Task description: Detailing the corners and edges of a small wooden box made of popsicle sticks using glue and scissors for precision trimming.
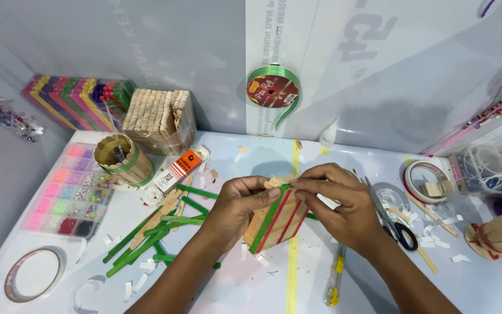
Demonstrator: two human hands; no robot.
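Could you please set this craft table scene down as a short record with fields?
Left hand: left hand grips the side of the stick box
Right hand: right hand presses its fingers on the box's top edge
Box: wooden sticks, with green and red sticks on its face
Left of hands: loose green sticks, glue tube, round stick holder, bead tray
Right of hands: scissors, tape roll
Wall: green ribbon spool

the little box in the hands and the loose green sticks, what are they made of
Box: flat craft sticks, seemingly pale matt wood, with green and red painted ones on the side. Both hands hold it, left hand, right hand. Green sticks: same flat shape, probably dyed wood.
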